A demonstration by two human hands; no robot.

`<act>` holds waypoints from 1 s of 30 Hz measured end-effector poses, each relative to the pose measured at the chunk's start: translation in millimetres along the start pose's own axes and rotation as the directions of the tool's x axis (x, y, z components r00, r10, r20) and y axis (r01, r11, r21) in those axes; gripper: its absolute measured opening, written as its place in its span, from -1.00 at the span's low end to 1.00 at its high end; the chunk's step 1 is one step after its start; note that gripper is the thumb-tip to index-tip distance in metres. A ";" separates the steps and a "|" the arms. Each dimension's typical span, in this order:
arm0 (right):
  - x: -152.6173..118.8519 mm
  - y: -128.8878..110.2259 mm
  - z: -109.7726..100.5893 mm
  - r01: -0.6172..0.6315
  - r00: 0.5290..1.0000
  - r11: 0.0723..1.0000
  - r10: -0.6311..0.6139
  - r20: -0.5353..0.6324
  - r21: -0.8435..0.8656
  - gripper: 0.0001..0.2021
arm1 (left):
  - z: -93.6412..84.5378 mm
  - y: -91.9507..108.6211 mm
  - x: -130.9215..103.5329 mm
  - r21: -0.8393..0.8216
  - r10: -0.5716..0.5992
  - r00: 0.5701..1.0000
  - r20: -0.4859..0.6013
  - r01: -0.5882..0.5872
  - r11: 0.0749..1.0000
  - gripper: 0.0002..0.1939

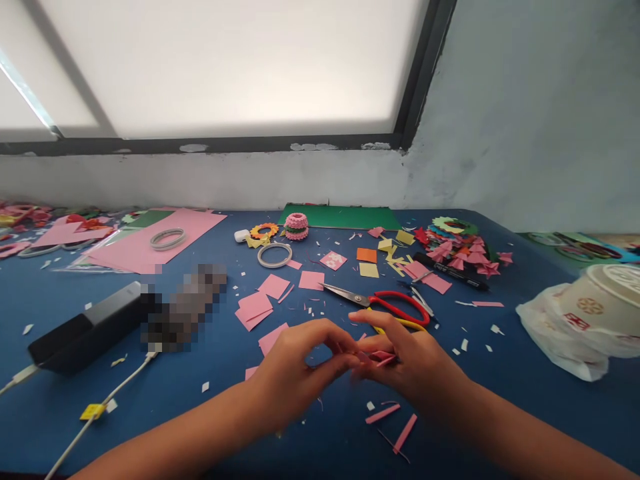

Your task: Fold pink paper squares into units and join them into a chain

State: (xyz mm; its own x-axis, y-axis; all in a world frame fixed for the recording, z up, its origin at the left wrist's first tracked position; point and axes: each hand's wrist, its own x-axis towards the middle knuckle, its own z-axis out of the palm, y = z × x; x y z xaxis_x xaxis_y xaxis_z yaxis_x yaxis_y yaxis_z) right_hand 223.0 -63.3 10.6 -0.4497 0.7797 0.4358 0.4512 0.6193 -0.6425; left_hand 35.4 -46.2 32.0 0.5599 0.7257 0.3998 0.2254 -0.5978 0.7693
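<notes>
Both hands meet over the blue table, near its front centre. My left hand (pixel 307 357) pinches the left side of a small folded pink paper piece (pixel 376 358). The fingers of my right hand (pixel 400 353) are closed round the same piece from the right, its index finger raised and bent. Parts of the paper are hidden by the fingers. Just behind my right hand lie red-handled scissors (pixel 400 305), blades pointing left, with a yellow handle partly under them. Pink paper squares (pixel 254 310) lie left of the scissors, and pink strips (pixel 405 433) are in front of my right hand.
White tape rolls (pixel 275 255), a green sheet (pixel 345 217) and a pile of pink paper stars (pixel 475 255) stand farther back. A black marker (pixel 453 272) lies before the pile. At left are a black box (pixel 93 327) and white cable (pixel 125 380); at right, a bagged cup (pixel 595 307).
</notes>
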 end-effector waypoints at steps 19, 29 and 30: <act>4.7 -1.4 0.1 -0.016 0.999 0.977 0.006 -0.048 -0.212 -0.54 | 7.0 -7.4 2.2 0.200 -0.082 0.996 0.025 0.075 0.977 -0.89; 13.7 -10.5 -17.3 -0.304 0.950 0.891 0.308 0.043 0.337 -0.83 | -4.9 -2.6 8.2 -0.254 -0.373 0.924 -0.086 0.342 0.905 -0.90; 13.7 -10.5 -17.1 -0.314 0.945 0.870 0.324 0.040 0.381 -0.82 | -5.8 -2.0 8.6 -0.292 -0.399 0.911 -0.102 0.356 0.888 -0.89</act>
State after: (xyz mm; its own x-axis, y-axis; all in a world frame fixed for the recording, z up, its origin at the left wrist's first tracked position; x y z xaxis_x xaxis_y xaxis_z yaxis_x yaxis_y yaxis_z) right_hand 225.2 -57.5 34.1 -0.3096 0.9339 0.1790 0.2399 0.2589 -0.9356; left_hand 35.1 -36.8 36.8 0.3388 0.9346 0.1086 0.1664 -0.1732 0.9707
